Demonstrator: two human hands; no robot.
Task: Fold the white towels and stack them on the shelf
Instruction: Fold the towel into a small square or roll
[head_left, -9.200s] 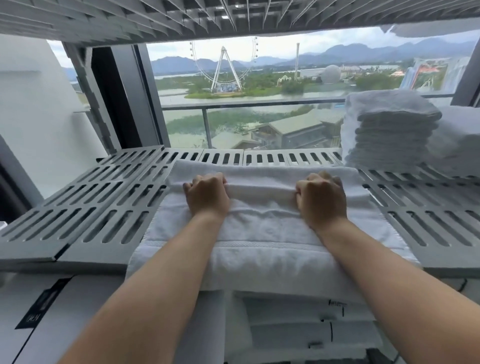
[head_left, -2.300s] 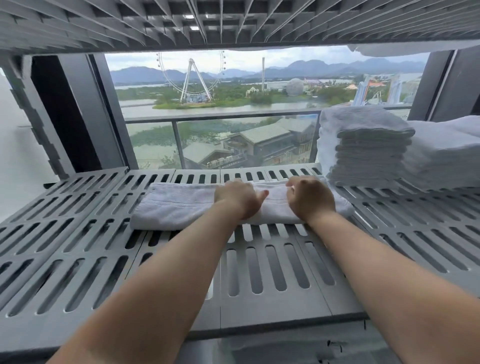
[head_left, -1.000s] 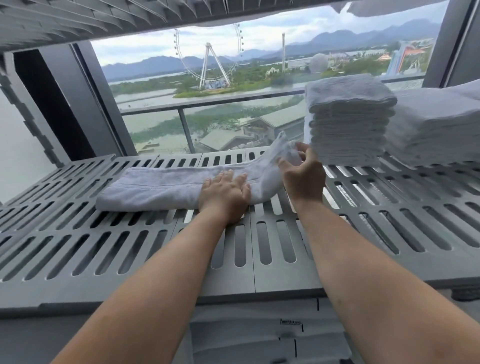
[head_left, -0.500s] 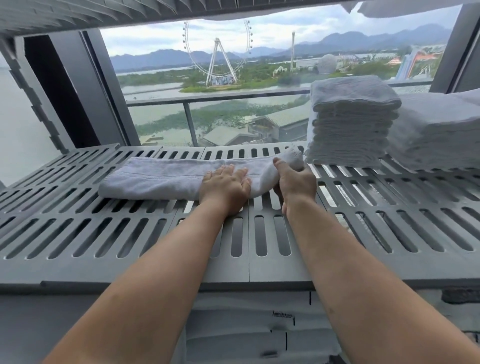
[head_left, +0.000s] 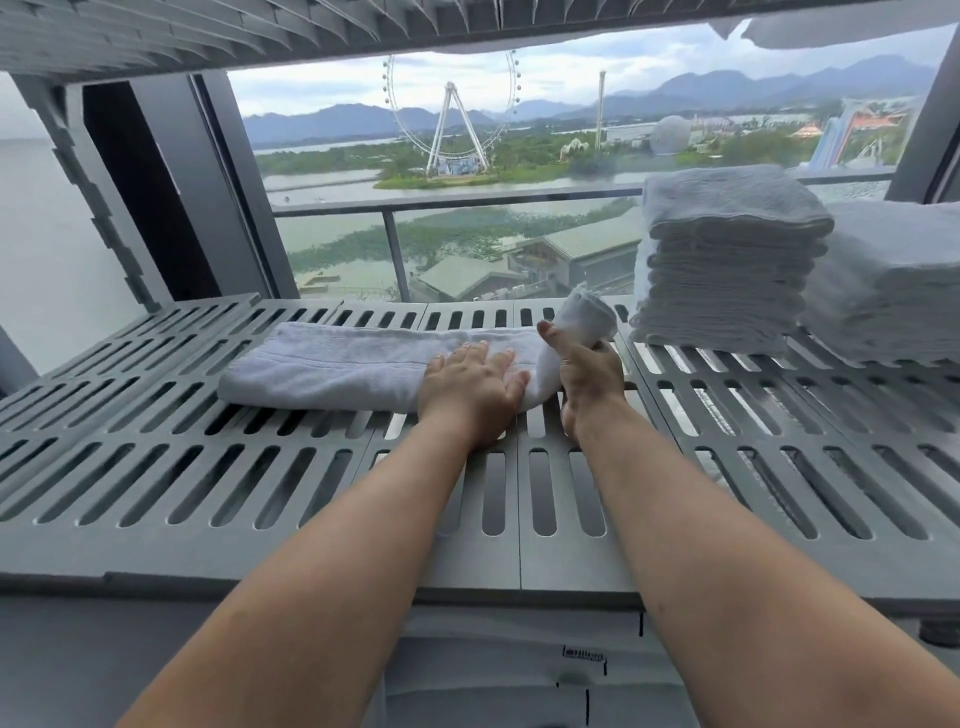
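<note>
White terry lies ahead of you: the towel (head_left: 337, 364), folded into a long narrow strip, runs left to right across the far part of the grey slotted shelf (head_left: 260, 493). Your left hand (head_left: 470, 387) rests flat on it, palm down, fingers straight and slightly spread, pressing the strip against the shelf a little right of its middle. Your right hand (head_left: 589, 371) is just beside the left, with fingers and thumb curled round the towel's right end. That end is lifted off the shelf and stands bunched above your fist, while the rest of the strip lies flat.

To the right of the raised end, near it but apart, a stack (head_left: 727, 260) of folded towels sits on the same shelf, many layers high. A second stack (head_left: 893, 280) stands just beside it at the right edge of view, slightly lower. Above you runs an upper shelf (head_left: 260, 31) of the same slotted grey. Behind the shelf a window looks out on a railing (head_left: 457, 202), water and a Ferris wheel (head_left: 452, 119). Under the shelf's front edge you can see more white cloth (head_left: 493, 670) with a small dark label too small to read.
</note>
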